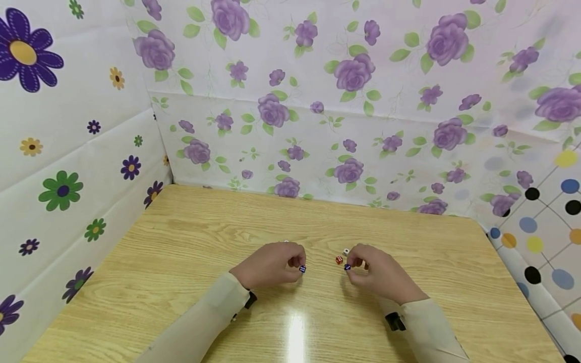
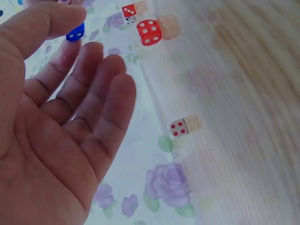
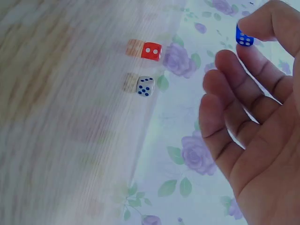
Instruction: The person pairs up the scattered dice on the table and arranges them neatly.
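My left hand (image 1: 274, 263) pinches a blue die (image 1: 302, 269) between thumb and index finger. Across from it, my right hand (image 1: 379, 269) pinches another blue die (image 1: 347, 267) the same way, with its other fingers loosely bent in the right wrist view. Just beside the right fingertips lie a red die (image 1: 339, 260) and a white die (image 1: 346, 251) with blue pips (image 3: 146, 86). The left wrist view shows a second red die (image 2: 149, 33) and a white die with red pips (image 2: 178, 127) near the left hand, which mostly hides them in the head view.
Everything lies on a wood-grain table (image 1: 204, 222). Behind it hangs a white sheet with purple roses (image 1: 272, 111); a flower-print sheet (image 1: 63, 189) borders the left and a dotted sheet (image 1: 535, 244) the right. A dark strap (image 1: 395, 321) is on the right wrist.
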Demonstrator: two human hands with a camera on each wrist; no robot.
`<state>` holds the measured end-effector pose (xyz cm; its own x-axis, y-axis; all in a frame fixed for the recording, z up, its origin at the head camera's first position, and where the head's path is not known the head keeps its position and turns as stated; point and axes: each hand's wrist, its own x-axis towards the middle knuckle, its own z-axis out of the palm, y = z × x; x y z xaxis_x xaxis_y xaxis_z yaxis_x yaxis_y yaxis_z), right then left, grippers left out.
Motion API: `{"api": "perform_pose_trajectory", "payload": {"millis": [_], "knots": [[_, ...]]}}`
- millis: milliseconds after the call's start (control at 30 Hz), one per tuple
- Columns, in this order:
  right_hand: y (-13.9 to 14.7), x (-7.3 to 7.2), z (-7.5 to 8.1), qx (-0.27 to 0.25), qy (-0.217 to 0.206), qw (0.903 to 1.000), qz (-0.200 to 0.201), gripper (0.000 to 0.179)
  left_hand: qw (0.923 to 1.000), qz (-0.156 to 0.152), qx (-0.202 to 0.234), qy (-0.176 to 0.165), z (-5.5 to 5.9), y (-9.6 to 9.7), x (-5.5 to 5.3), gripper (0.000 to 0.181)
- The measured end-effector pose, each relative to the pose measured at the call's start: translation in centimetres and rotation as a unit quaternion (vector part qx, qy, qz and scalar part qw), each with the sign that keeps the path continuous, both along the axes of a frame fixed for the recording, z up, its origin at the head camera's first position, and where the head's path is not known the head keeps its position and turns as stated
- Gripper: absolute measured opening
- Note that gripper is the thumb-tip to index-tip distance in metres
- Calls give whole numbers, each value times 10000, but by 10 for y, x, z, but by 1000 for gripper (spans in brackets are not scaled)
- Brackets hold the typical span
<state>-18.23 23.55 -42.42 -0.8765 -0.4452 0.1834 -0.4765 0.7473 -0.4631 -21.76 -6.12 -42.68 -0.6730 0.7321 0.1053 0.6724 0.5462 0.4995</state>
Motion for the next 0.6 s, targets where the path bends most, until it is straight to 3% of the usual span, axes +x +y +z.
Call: {"api": "perform_pose_trajectory", "payload": {"millis": [267,600], "knots": [[-2,-1,-1,-116,62,9999,53,17,9992,-150,-163,-340,-5,4,1,5],[0,-4,-7,113,-153,9998,28,17,9982,-395,-188,-409,-8,10,2,6]]}}
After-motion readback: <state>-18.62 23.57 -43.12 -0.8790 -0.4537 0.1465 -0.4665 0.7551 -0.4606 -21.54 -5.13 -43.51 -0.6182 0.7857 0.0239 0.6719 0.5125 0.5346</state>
